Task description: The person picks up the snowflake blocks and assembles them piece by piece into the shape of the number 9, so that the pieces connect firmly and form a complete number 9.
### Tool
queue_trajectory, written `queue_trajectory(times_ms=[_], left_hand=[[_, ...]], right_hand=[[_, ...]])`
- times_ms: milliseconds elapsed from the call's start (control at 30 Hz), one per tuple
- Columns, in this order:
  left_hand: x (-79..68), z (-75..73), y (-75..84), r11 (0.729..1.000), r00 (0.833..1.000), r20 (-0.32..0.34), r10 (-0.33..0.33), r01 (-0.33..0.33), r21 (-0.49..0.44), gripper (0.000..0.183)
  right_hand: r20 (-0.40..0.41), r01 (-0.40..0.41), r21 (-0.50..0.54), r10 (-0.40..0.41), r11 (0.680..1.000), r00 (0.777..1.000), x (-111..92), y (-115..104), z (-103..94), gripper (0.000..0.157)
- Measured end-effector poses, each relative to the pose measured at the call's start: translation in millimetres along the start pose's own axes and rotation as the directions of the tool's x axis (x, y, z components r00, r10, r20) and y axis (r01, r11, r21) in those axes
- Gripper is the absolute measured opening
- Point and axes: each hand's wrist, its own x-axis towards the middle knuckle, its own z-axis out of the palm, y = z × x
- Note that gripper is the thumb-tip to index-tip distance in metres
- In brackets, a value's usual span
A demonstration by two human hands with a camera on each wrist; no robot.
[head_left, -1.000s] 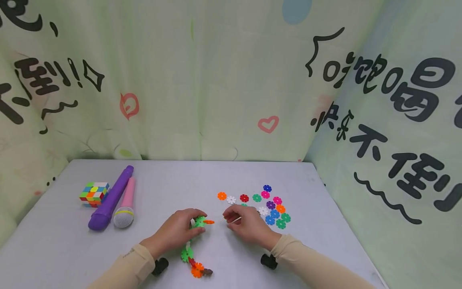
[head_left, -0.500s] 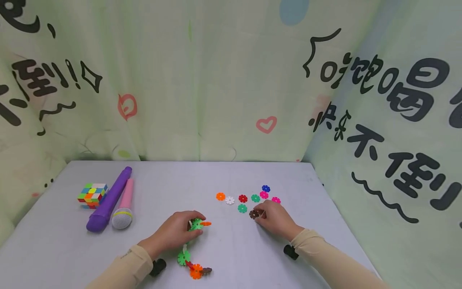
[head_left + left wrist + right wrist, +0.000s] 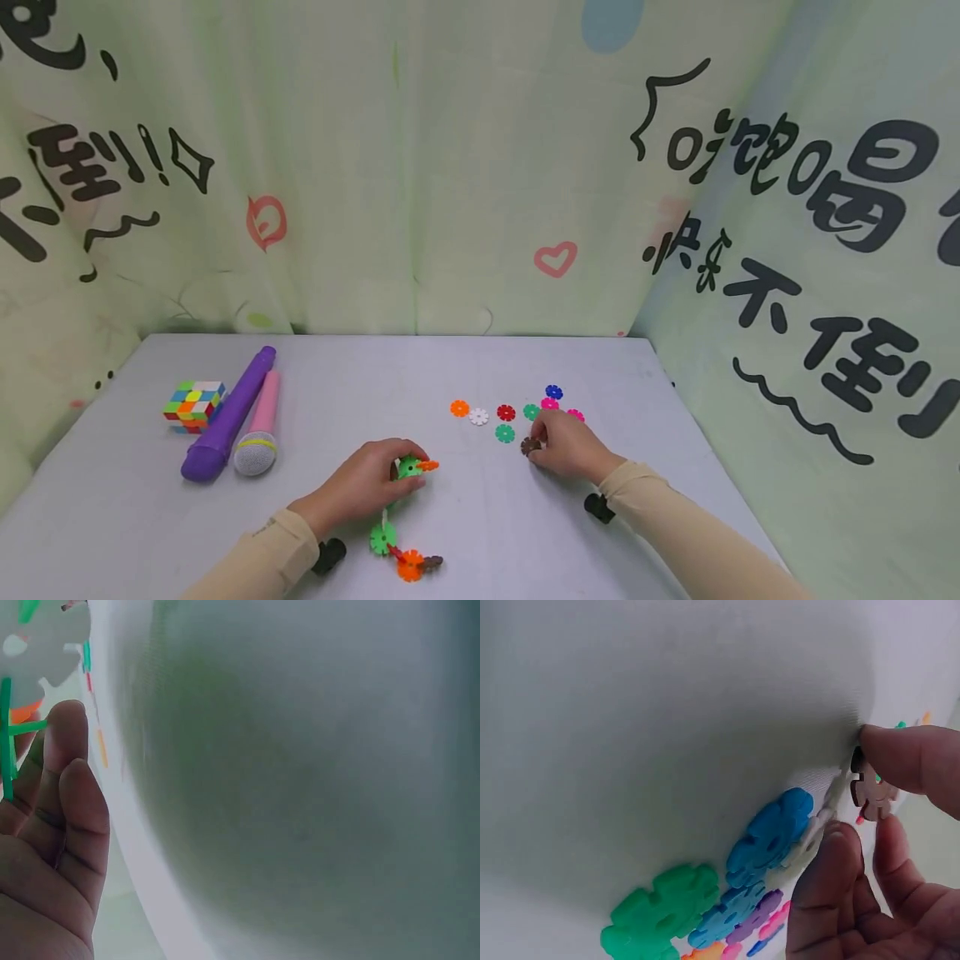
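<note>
My left hand [image 3: 367, 479] grips the upper end of a chain of notched plastic flower discs; a green disc [image 3: 409, 467] with an orange disc [image 3: 427, 466] slotted into it shows between thumb and fingers. Down the chain come another green disc [image 3: 383, 538], an orange disc [image 3: 410, 566] and a brown one at its end. In the left wrist view a white disc [image 3: 64, 637] stands over the fingertips. My right hand [image 3: 573, 450] pinches a loose brown flower disc [image 3: 871, 793] between thumb and finger. A blue disc [image 3: 769, 836] and a green disc [image 3: 664, 911] lie beside that hand.
Loose discs lie past the hands: orange [image 3: 460, 408], white [image 3: 478, 417], red [image 3: 506, 412], green [image 3: 505, 433] and dark blue [image 3: 553, 392]. At the left are a puzzle cube [image 3: 195, 406], a purple microphone [image 3: 228, 417] and a pink microphone [image 3: 258, 433]. A printed curtain [image 3: 450, 208] surrounds the table.
My right hand has moved right, away from the chain to the loose discs, and the brown disc has come into view at its fingertips. My left hand stays on the chain almost unmoved.
</note>
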Motion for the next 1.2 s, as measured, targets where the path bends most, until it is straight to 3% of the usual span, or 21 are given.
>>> queue_trajectory(times_ms=[200, 400, 500, 667, 867, 1200], left_hand=[[1.8, 0.4, -2.2, 1.000, 1.000, -0.005, -0.003, 0.003, 0.014, 0.014], [1.2, -1.2, -2.2, 0.999, 0.999, -0.020, 0.035, -0.035, 0.016, 0.009], [1.5, -1.7, -1.2, 0.999, 0.999, -0.030, 0.044, -0.044, 0.011, 0.009], [2.6, -2.7, 1.6, 0.999, 0.998, -0.040, 0.042, -0.042, 0.002, 0.009], [3.0, -3.2, 1.8, 0.998, 0.997, -0.047, 0.057, -0.059, -0.034, 0.008], [4.7, -1.9, 3.3, 0.993, 0.993, -0.056, 0.100, -0.103, -0.051, 0.006]], right_hand=[[-0.004, 0.048, 0.104, -0.048, 0.993, 0.999, -2.6, -4.8, 1.3, 0.021], [0.011, 0.125, 0.250, -0.132, 0.960, 0.991, -9.4, -21.9, 2.3, 0.012], [0.041, 0.116, 0.382, -0.143, 0.917, 0.989, -11.3, -32.6, 5.4, 0.009], [0.074, 0.088, 0.575, -0.159, 0.813, 0.984, -16.0, -57.3, 11.7, 0.010], [0.061, 0.112, 0.624, -0.191, 0.774, 0.980, -22.7, -90.8, 13.6, 0.009], [0.060, 0.116, 0.695, -0.218, 0.710, 0.974, -14.7, -95.7, 28.5, 0.011]])
